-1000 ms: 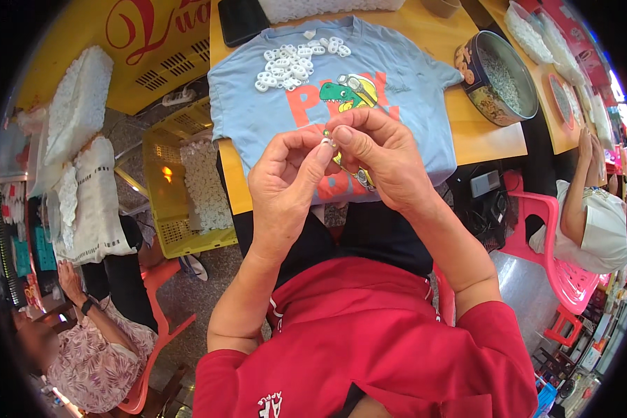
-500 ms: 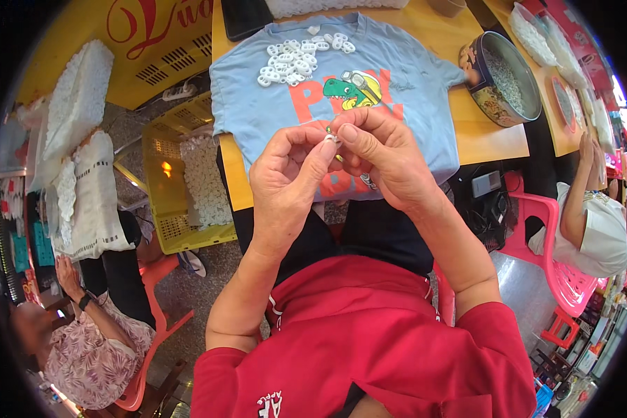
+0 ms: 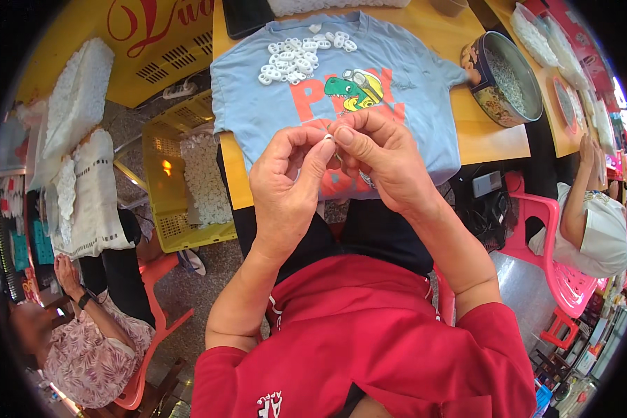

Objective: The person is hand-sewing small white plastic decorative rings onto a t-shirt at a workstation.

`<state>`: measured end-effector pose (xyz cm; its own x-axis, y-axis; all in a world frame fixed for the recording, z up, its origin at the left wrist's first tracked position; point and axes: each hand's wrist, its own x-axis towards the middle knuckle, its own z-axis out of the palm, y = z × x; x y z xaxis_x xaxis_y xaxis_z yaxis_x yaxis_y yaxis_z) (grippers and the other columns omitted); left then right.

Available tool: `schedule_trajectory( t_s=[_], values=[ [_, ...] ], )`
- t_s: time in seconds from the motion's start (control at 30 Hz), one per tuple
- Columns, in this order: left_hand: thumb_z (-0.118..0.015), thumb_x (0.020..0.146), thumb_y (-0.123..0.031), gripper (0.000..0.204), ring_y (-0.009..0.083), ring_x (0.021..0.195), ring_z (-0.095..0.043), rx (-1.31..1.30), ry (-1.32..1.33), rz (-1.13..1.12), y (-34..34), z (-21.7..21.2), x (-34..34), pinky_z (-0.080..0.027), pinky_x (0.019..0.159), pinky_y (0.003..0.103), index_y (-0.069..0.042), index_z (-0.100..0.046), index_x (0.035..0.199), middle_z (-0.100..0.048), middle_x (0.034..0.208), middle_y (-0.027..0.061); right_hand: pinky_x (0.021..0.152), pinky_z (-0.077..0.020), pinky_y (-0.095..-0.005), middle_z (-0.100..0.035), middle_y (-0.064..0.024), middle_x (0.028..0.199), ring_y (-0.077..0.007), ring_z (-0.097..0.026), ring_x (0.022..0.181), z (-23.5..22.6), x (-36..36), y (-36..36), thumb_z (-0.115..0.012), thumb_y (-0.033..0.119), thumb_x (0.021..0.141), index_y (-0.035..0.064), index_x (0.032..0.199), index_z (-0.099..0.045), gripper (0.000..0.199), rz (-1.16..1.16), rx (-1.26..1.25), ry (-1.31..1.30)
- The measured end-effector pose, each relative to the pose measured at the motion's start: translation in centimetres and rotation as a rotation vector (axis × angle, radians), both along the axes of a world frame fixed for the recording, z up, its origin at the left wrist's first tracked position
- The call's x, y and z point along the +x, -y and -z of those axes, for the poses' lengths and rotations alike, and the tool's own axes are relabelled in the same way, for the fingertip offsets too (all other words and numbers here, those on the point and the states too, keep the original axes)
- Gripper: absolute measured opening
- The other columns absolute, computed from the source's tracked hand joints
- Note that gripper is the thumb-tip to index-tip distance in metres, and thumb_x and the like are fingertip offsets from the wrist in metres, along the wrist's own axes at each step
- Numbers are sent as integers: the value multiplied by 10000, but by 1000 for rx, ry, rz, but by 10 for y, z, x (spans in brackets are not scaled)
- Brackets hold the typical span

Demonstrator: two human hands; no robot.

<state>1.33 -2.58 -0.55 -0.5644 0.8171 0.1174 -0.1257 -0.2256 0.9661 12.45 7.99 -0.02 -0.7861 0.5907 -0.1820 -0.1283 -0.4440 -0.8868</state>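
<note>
My left hand (image 3: 285, 181) and my right hand (image 3: 390, 167) meet fingertip to fingertip above the near part of a light blue T-shirt (image 3: 425, 132). Pinched between the thumbs and forefingers of both is a small white piece (image 3: 329, 137); the fingers cover most of it, so its shape is hard to make out. Beyond the hands, a heap of white oval plastic pieces with holes (image 3: 290, 61) lies on the upper part of the shirt, above its dinosaur print.
The shirt lies over a yellow table (image 3: 477, 132). At right stands a round tin (image 3: 481, 80) of small shiny parts. A yellow crate (image 3: 171, 230) with white pieces is left of my legs. Seated people (image 3: 94, 348) are on both sides, one on a pink chair (image 3: 552, 237).
The fingertips have shifted slightly around the small white piece, and less of it shows. Both hands stay in nearly the same place; the heap has not changed.
</note>
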Motion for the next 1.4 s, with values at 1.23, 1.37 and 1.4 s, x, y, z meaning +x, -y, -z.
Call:
schedule_trajectory(
  t_s=[1.23, 1.37, 1.4],
  values=[
    [-481, 991, -118, 93, 112, 765, -556, 61, -13, 149, -1, 4, -6, -461, 751, 262, -26, -495, 1001, -563, 815, 38, 621, -462, -378, -574, -132, 803, -326, -583, 737, -26, 5, -30, -583, 109, 910, 7, 909, -563, 104, -147, 1312, 111],
    [-477, 994, -111, 100, 84, 743, -532, 114, -5, 168, -1, 3, -5, -451, 708, 234, -13, -469, 983, -548, 810, 37, 595, -446, -404, -564, -115, 791, -334, -571, 715, -33, 6, -31, -583, 142, 913, 17, 905, -543, 132, -185, 1411, 88],
    [-473, 995, -111, 97, 83, 742, -525, 118, -10, 175, -1, 3, -6, -448, 707, 232, -15, -466, 980, -540, 810, 35, 590, -442, -408, -565, -111, 788, -336, -568, 711, -35, 6, -32, -587, 157, 912, 21, 906, -542, 144, -188, 1408, 74]
  ],
)
